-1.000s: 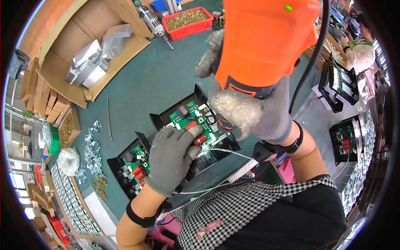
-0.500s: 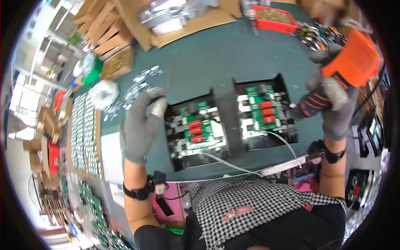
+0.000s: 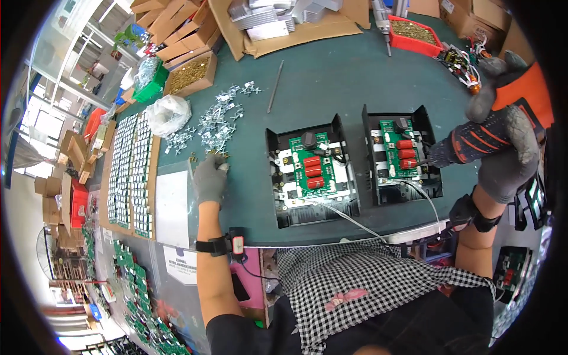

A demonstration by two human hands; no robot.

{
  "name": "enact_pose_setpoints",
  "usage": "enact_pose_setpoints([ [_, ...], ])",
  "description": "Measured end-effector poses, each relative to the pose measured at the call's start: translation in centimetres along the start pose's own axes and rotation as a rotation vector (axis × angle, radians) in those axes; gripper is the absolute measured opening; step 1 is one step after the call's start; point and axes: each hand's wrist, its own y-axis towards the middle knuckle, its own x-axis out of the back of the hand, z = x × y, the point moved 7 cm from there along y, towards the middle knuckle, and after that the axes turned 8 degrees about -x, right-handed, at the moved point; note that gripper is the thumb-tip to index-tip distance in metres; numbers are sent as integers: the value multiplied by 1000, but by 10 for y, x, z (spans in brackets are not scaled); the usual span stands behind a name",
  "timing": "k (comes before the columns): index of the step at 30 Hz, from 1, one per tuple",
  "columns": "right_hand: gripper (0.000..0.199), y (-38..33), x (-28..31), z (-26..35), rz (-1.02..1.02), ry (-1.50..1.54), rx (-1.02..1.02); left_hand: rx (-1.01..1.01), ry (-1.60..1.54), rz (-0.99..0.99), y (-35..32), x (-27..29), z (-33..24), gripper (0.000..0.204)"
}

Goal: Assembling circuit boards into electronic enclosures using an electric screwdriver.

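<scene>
My left hand [image 3: 210, 180], in a grey glove, is down on the green work mat at the left. Its fingers are bunched beside a few small brass screws [image 3: 220, 154]; what they pinch is hidden. My gloved right hand [image 3: 509, 151] grips an orange and black power screwdriver [image 3: 473, 144], its nose pointing left at the right black housing [image 3: 387, 189]. Inside that housing lies a green circuit board [image 3: 390, 139] with red cylindrical parts. A second black housing [image 3: 284, 216], with a similar green board [image 3: 302, 177], stands to its left. White cables trail from both toward me.
Loose metal brackets [image 3: 219, 121] lie beyond my left hand, near a plastic bag [image 3: 168, 115]. A thin metal rod [image 3: 275, 87] rests on the mat. At the back are a red tray of screws [image 3: 414, 34], another upright driver [image 3: 381, 21] and a wire bundle [image 3: 461, 64].
My left hand has left the side of the left housing and moved leftward to the small screws. The power screwdriver stays in my right hand at the right housing. The whole view has shifted.
</scene>
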Motion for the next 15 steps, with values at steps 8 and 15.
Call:
enact_pose_setpoints([
  [8,46,-19,-32,18,6,-308,146,-18,-40,132,-2,-4,-13,19],
  [15,41,-7,-43,20,283,228,83,-223,19,77,0,-2,-4,26],
])
